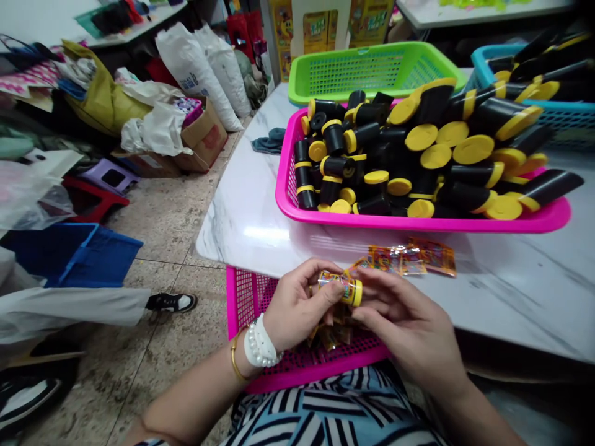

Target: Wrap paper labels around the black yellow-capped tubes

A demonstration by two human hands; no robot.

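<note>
My left hand (302,303) is closed around a small bottle (335,285) with a colourful printed wrap and a yellow cap. The bottle lies on its side, cap towards the right. Close by the cap is my right hand (409,322), its fingers loosely curved and its thumb apart from them; whether it touches the cap is hard to see. Beneath both hands, a pink basket (232,303) rests at my lap with small orange-printed packets (337,334) in it. More shiny packets (413,257) lie on the marble-patterned table (260,217) just beyond my hands.
On the table, a bigger pink basket (418,224) is heaped with black tubes with yellow lids (353,136). Behind it stand a green basket (372,71) and a blue basket (567,118) of similar tubes. To the left are a blue crate (109,254), sacks (195,74) and a person's shoe (171,302).
</note>
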